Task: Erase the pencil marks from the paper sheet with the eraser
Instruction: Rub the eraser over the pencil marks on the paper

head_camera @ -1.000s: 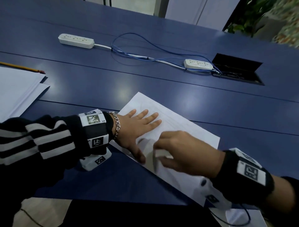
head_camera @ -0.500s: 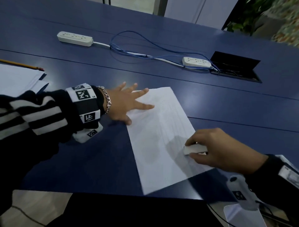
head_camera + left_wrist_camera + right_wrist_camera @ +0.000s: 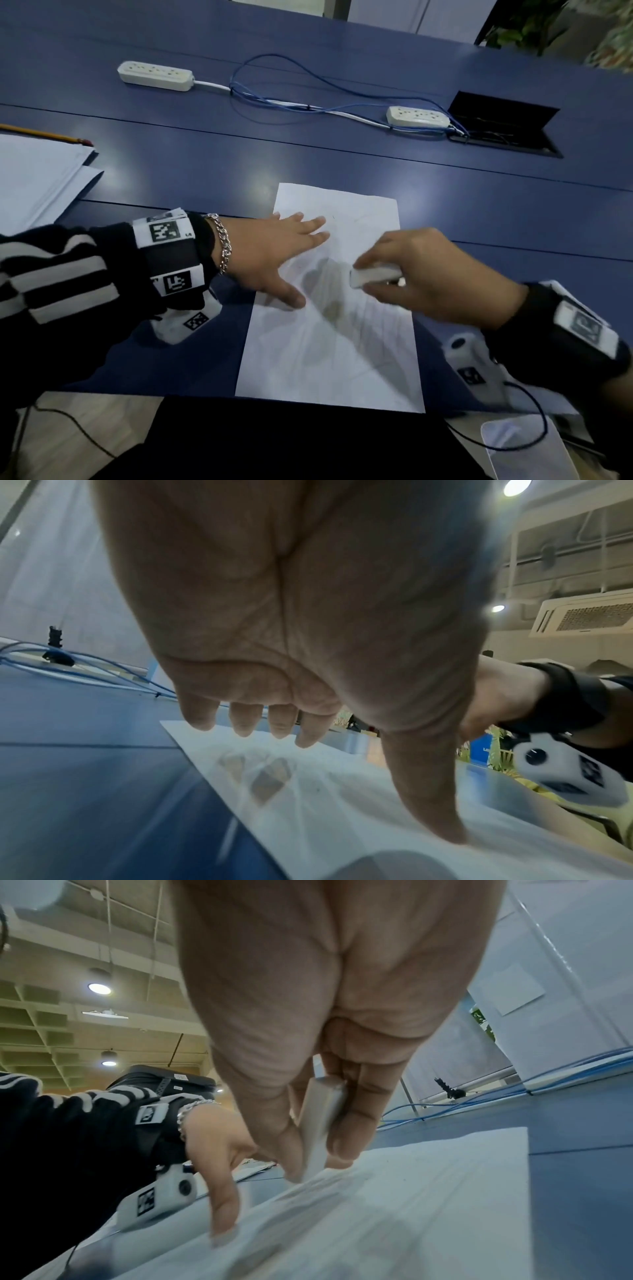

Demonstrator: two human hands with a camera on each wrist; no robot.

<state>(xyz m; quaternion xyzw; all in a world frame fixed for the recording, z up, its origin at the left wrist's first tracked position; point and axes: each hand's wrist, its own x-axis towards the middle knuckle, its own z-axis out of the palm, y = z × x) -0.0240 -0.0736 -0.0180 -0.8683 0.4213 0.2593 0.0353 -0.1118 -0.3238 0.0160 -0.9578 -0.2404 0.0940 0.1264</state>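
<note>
Right hand grip is pinching the eraser over the paper sheet; left hand is lying spread, thumb pressing the sheet on the counter.

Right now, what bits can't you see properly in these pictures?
- Pencil marks on the paper sheet: too faint and blurred in the head view.
- Eraser: its far end is hidden inside the right hand.
- Pencil: its tip is cut off by the head view's left edge.
- Left hand: its fingertips are tiny in the left wrist view; contact unclear.
</note>
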